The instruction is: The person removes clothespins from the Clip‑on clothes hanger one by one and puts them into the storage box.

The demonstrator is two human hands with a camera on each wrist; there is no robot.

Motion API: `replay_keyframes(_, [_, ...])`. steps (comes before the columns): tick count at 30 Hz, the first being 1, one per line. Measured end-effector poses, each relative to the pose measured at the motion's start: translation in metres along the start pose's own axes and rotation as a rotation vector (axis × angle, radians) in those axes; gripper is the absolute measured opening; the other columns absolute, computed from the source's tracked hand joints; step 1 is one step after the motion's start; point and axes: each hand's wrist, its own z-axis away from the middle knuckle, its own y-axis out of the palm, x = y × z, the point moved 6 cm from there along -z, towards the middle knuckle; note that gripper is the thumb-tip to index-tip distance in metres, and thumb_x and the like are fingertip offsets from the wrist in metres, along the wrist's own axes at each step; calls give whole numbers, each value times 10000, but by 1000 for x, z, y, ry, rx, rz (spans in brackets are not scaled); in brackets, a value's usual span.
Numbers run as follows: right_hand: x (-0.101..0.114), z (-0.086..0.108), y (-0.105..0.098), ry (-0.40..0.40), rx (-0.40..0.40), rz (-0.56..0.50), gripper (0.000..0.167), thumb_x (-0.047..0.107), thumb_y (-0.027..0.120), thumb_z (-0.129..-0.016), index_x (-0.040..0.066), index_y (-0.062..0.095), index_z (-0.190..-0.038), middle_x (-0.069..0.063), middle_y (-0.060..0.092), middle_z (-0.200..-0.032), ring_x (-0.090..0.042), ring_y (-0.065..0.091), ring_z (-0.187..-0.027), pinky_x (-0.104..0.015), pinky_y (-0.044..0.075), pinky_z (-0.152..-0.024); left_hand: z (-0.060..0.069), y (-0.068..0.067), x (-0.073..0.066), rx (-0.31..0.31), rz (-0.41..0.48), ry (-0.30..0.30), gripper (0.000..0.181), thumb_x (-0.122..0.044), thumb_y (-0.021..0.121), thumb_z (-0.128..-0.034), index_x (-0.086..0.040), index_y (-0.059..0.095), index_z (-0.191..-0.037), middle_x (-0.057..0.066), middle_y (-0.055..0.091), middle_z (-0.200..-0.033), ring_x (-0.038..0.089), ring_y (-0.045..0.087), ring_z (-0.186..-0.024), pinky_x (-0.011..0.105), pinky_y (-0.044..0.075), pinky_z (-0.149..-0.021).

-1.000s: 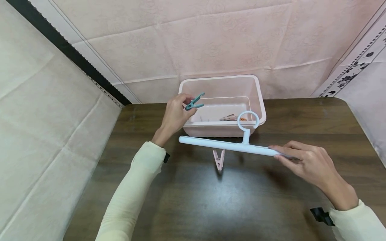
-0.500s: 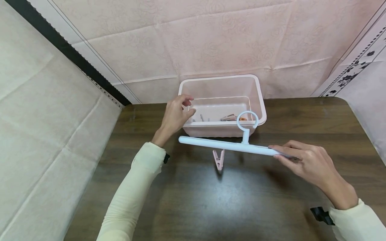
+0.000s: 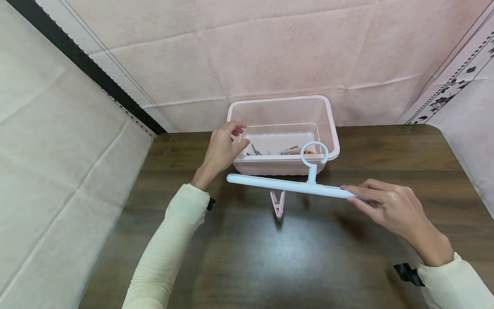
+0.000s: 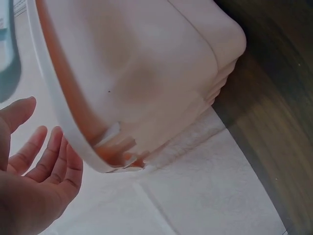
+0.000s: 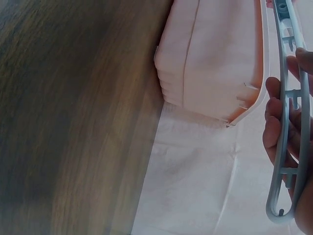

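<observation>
My left hand [image 3: 225,143] is held over the left end of a pale pink plastic bin [image 3: 335,143], its fingers apart with nothing between them; the left wrist view shows the fingers by the bin's rim. A teal clothespin [image 3: 255,149], partly hidden by the front wall, lies inside. Other clothespins [image 3: 290,150], pinkish, are also on the bin's floor. At the right, my right hand [image 3: 390,208] grips one end of a light blue clothes hanger [image 3: 285,185], held sideways in front of the bin with its round hook up. Below the hanger's bar is a pink clothespin [image 3: 278,204], apparently clipped on it.
The bin stands at the back edge of a dark wooden table [image 3: 231,266]. Behind it hangs a pale pink patterned cloth [image 3: 270,51], and a white cloth [image 3: 58,171] covers the left side.
The left hand has let go of the teal clothespin, which has dropped into the bin. Both hands and the hanger stay nearly where they were.
</observation>
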Motion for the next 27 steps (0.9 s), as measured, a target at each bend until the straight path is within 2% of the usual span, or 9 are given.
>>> replay_keyframes(6, [0,0,2,2,3,-2,485,583,519,-989,204,821,-1001,106,678,-781,70,342,-503,-185,266,-393,4,-6,-12,-23,28,5,320,-79,781,-874,27,669,-1154,140,672,-1001,290,625,-942,384,513,-796])
replay_keyframes(14, [-2,-1,2,2,28,23,459,575,522,-992,225,819,-1021,102,677,-792,51,355,-504,-198,280,-392,12,-14,-40,-49,44,55,343,-95,796,-867,24,664,-1161,133,670,-1024,242,611,-943,360,500,-802])
replay_keyframes(23, [-1,-4,2,4,24,33,467,571,517,-996,214,818,-1025,91,675,-791,35,364,-500,-209,281,-389,33,-14,-64,-8,151,77,333,-77,799,-855,3,672,-1153,88,664,-960,201,626,-905,374,526,-774])
replay_keyframes(27, [0,-6,3,9,20,34,454,564,523,-996,219,817,-1028,94,672,-791,23,378,-500,-218,287,-390,41,-17,-72,-1,157,106,328,-70,806,-847,0,674,-1139,77,663,-944,182,619,-895,348,520,-777])
